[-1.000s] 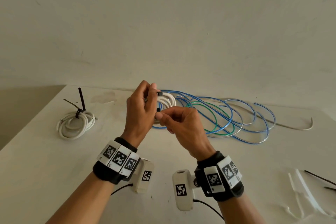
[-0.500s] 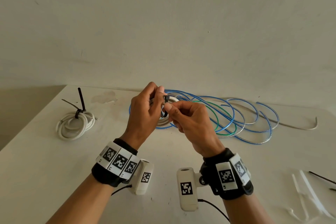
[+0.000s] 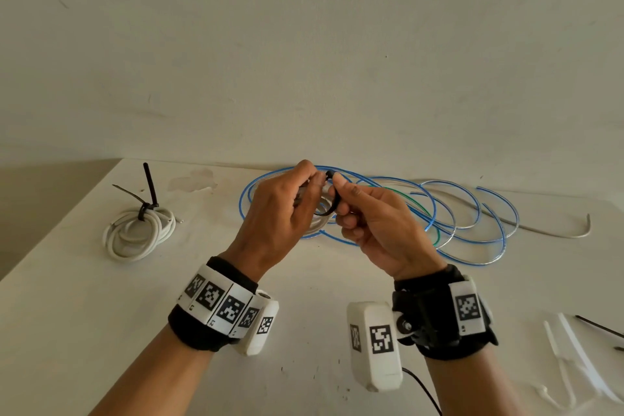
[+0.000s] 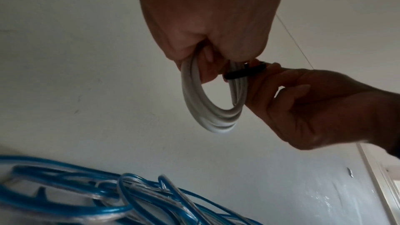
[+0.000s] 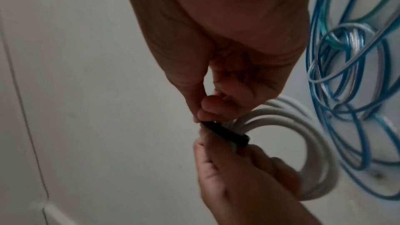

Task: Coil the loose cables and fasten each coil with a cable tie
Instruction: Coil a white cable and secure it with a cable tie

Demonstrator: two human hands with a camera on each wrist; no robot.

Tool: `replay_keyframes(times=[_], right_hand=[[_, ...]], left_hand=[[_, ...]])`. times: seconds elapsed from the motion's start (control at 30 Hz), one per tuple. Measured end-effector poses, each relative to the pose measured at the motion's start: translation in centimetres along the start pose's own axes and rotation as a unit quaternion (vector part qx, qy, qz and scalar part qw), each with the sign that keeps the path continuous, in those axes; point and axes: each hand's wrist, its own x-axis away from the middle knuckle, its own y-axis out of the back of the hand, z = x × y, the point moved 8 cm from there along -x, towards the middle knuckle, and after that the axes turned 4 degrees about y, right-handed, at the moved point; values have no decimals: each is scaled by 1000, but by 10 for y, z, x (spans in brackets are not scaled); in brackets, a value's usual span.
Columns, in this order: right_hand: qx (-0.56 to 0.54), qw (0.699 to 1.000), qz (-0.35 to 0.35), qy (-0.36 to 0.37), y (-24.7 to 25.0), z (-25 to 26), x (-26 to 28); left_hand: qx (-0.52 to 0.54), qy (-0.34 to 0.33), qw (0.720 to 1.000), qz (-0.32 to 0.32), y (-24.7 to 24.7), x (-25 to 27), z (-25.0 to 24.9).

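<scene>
My left hand (image 3: 287, 199) grips a small white cable coil (image 4: 214, 114) above the table; the coil (image 5: 303, 143) hangs below the fingers and is mostly hidden in the head view. A black cable tie (image 3: 332, 203) loops round the coil's strands (image 4: 244, 73). My right hand (image 3: 371, 213) pinches the tie's end (image 5: 225, 131) between thumb and forefinger, right beside the left thumb. Loose blue, clear and green cables (image 3: 456, 216) lie sprawled on the table behind both hands.
A finished white coil (image 3: 138, 233) bound with black ties lies at the table's left. A loose white cable (image 3: 557, 233) trails off to the right. White and black spare ties (image 3: 574, 355) lie at the near right. The wall stands close behind the table (image 3: 101, 331).
Both hands shifted slightly right and closer together. The right hand brought the black tie up round the coil and now pinches its end at the left thumb.
</scene>
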Motion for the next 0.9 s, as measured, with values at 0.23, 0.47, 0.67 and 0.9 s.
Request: replay_keyframes(times=[0.23,0.47,0.67,0.9], right_hand=[[-40,999,-15,-34,3,-1,1],[128,977,-104,135,8,20,6],[216,961,-57,163,-6,28,11],[129,982,-60,124,3,23,9]], left_hand=[[-1,-26,999,18,-2,1,-10],[22,-12,1000,14,-7,2,-7],[41,37,996,-77,3,0,4],[63,-1,998,-14,-3,0,-10]])
